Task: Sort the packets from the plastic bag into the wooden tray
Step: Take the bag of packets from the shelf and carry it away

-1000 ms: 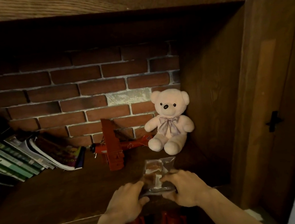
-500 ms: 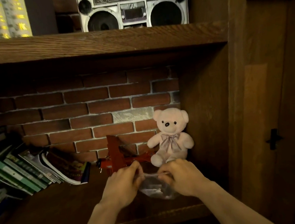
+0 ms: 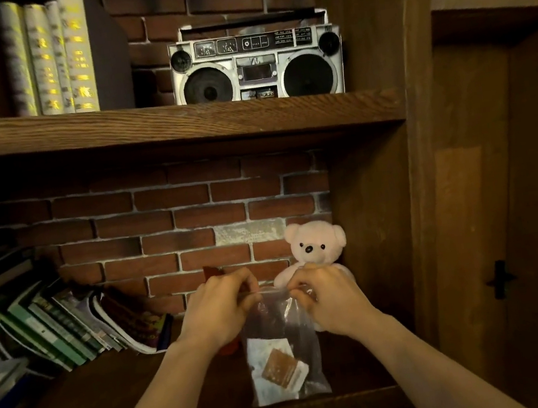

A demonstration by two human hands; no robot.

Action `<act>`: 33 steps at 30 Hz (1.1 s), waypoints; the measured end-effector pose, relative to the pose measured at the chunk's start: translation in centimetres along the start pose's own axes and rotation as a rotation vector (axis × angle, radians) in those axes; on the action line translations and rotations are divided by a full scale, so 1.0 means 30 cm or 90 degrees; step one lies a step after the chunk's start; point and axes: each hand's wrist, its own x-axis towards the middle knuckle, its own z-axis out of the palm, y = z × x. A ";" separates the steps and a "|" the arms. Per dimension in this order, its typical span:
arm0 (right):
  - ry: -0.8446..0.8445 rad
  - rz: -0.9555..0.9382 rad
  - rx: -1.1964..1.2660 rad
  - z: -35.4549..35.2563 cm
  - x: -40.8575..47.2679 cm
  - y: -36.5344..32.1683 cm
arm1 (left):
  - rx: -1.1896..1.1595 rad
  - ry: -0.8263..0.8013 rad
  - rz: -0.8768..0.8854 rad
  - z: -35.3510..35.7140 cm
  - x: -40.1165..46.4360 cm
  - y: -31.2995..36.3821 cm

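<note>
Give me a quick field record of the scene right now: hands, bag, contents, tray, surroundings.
left hand: pinching the bag's top edge
right hand: pinching the same top edge
plastic bag: clear, hanging upright in front of the lower shelf
packets: inside the bag, near the bottom
wooden tray: not in view
behind bag: teddy bear
left of the hands: leaning books
upper shelf: boombox

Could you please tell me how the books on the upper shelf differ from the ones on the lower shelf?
The upper-shelf books stand upright with pale, yellow-lettered spines; the lower-shelf books lean sideways against one another. The upper ones look thick and rigid, while the lower ones look thinner, mostly green, some with curling covers. Both sit at the left of their shelf.
</note>
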 end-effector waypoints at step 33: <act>-0.162 0.221 -0.067 -0.056 -0.349 -0.113 | -0.100 -0.150 0.024 0.161 -0.216 0.020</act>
